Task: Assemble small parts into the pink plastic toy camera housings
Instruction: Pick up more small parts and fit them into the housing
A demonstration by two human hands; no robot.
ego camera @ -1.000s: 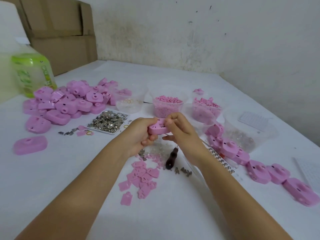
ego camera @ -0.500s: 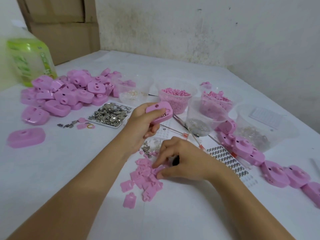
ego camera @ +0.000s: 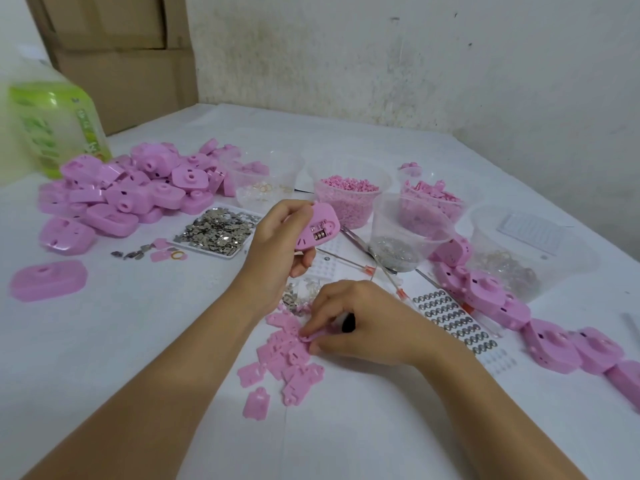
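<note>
Five clear tubs [ego camera: 412, 216] stand right of the tray of metal bits [ego camera: 194, 242]. Left of the tray lies a heap of housings [ego camera: 131, 192], too jumbled to count. Just right of it, the left hand [ego camera: 277, 251] grips one pink housing [ego camera: 320, 228], raised. Nearer than the tray, the right hand [ego camera: 367, 323] seemingly pinches a flat pink plate [ego camera: 311, 337] from its pile [ego camera: 287, 362].

Housing pile [ego camera: 131, 192] left of tubs [ego camera: 353, 199]

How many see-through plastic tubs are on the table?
5 tubs: the ring tub by the housing pile, the bead tub, the pink-piece tub behind, the metal-bit tub in front, the big tub rightmost. More may hide behind them.
</note>
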